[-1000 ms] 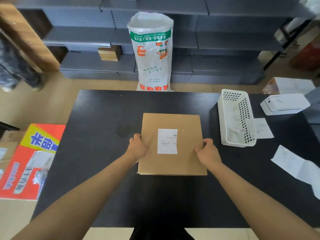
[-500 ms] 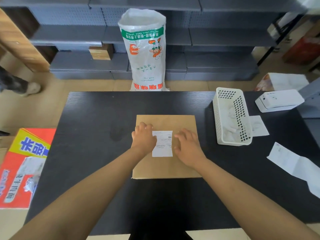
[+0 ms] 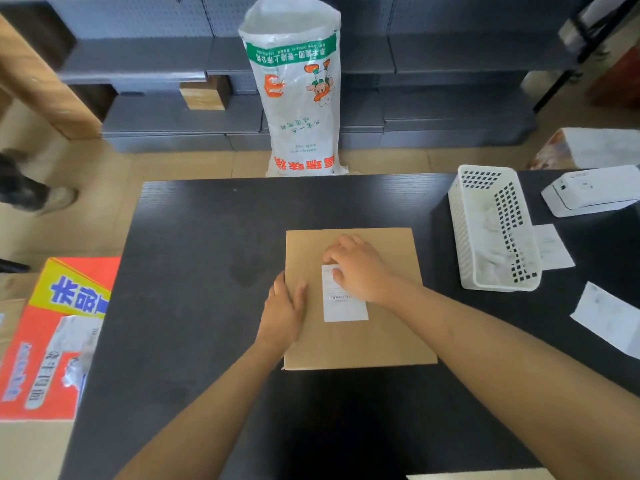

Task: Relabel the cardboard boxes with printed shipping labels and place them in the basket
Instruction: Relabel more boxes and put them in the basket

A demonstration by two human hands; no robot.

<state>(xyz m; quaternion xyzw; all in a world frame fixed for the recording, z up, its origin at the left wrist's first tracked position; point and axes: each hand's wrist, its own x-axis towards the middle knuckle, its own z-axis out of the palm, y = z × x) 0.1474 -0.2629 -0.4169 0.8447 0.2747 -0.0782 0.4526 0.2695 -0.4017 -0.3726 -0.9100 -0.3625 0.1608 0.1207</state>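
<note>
A flat brown cardboard box (image 3: 356, 299) is lying in the middle of the dark worktop (image 3: 207, 244), its top facing up and a white printed label (image 3: 344, 301) sitting near its centre, long side running near to far. The right hand (image 3: 360, 268) is covering the far end of that label, fingers curled at its far left corner; whether they are pinching the paper or only pressing on it cannot be told. The left hand (image 3: 284, 313) is lying flat with straight fingers on the box's left edge, steadying it. The step in hand appears to be working the label on the box, either peeling the old one or smoothing a new one. The next move likely calls for a firm hold on the box while the label corner is being worked. To the right, a white slotted basket (image 3: 464, 230) is standing apart from the box, with loose paper slips (image 3: 609, 320) and a small white printer (image 3: 592, 192) beyond it.
</note>
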